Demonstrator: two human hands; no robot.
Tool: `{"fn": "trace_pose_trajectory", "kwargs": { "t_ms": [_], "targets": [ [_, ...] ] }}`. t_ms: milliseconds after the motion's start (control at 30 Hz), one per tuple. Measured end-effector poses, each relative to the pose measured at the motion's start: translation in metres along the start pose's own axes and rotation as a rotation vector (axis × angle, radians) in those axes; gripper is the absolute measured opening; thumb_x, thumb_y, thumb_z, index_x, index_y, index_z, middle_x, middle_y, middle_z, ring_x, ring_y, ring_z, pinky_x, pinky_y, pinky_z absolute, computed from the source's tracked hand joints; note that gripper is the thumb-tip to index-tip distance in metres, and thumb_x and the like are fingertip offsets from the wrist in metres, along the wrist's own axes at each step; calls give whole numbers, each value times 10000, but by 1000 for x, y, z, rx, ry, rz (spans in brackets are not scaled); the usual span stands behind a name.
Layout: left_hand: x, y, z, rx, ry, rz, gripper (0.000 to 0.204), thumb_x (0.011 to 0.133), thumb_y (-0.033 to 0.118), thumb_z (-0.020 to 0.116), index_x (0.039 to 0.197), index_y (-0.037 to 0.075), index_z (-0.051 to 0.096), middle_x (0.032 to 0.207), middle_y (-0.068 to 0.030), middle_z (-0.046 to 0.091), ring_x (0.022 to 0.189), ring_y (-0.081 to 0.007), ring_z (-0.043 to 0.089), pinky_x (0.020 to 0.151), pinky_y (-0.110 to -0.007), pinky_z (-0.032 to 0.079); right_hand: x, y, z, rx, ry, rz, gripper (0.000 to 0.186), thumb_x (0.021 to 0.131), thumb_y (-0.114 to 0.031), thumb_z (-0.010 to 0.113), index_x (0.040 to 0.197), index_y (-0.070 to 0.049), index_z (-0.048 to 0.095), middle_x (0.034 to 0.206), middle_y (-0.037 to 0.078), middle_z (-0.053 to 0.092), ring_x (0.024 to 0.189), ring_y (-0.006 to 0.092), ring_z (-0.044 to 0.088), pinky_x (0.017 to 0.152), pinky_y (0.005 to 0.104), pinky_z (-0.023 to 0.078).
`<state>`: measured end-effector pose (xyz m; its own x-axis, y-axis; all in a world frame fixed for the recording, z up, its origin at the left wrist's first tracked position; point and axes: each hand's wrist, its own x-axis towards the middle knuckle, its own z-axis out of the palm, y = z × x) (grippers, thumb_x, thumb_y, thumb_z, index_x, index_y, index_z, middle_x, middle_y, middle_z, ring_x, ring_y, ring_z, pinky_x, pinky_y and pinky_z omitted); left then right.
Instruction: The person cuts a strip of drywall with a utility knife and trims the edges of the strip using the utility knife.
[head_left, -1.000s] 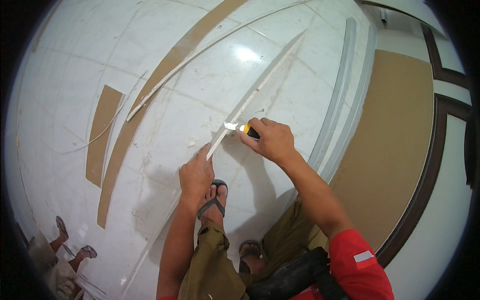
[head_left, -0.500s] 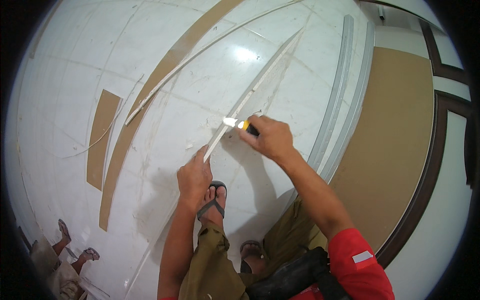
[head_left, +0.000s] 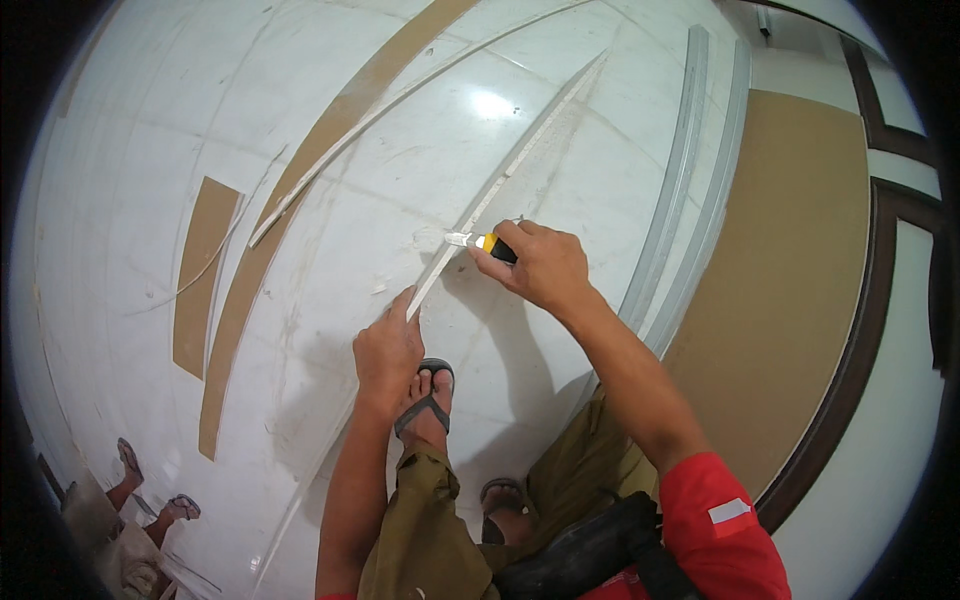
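My right hand (head_left: 545, 265) is closed round a yellow-and-black utility knife (head_left: 496, 247). The knife's blade lies across the white, crumbly edge of a long, narrow strip of plasterboard (head_left: 502, 176), which stands on its side and runs away from me toward the far right. At the strip's near end, my left hand (head_left: 390, 348) grips it, thumb and fingers on its two sides. Just below that hand is my sandaled left foot (head_left: 425, 400). Small white crumbs (head_left: 378, 290) lie on the floor beside the strip.
Brown board strips (head_left: 240, 325) and a thin white strip (head_left: 345, 140) lie to the left. Two grey metal channels (head_left: 672, 195) run along the right, beside a large brown panel (head_left: 775, 270) next to dark-framed white panelling. Another person's feet (head_left: 180, 508) show at lower left.
The knife and both hands hold almost the same place on the strip. The bright glare on the blade has faded, and the whole view has shifted very slightly.
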<state>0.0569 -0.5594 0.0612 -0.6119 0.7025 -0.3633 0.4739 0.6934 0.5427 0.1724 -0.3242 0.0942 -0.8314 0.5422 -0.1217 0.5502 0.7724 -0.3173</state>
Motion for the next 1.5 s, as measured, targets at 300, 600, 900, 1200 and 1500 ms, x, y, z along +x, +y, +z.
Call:
{"fn": "trace_pose_trajectory", "kwargs": {
  "t_ms": [300,600,900,1200,1500],
  "targets": [
    [1,1,1,8,11,1,365,1033,241,643,1394,190,675,750,-217,717,711,-439,722,666,-532,570,5,7,-4,20,-8,27,491,944,-595,713,908,-105,720,762,107,708,647,313,720,537,436,559],
    [0,5,-3,14,-48,-18,366,992,139,660,1357,120,669,1085,-156,781,860,-384,758,713,-485,607,10,7,-12,3,-15,-34,426,936,-521,763,900,-98,730,735,81,705,607,280,699,530,410,539],
    [-2,5,-5,42,-23,9,339,1002,148,653,1339,117,677,1029,-163,778,814,-398,749,695,-491,600,16,12,-16,40,-72,19,509,955,-612,690,908,-106,720,759,112,723,659,344,727,571,447,576],
    [0,9,-1,15,-6,40,365,997,133,661,1361,113,669,1045,-170,777,828,-396,751,700,-486,602,19,35,-23,86,-68,171,510,949,-624,690,923,-116,720,781,118,724,674,354,727,593,472,580],
    [0,3,6,20,98,85,342,1022,187,661,1358,138,693,729,-211,708,664,-424,711,621,-507,559,21,28,-22,52,-98,86,522,966,-629,661,947,-112,728,789,122,728,708,358,730,619,475,573]
  ]
}}
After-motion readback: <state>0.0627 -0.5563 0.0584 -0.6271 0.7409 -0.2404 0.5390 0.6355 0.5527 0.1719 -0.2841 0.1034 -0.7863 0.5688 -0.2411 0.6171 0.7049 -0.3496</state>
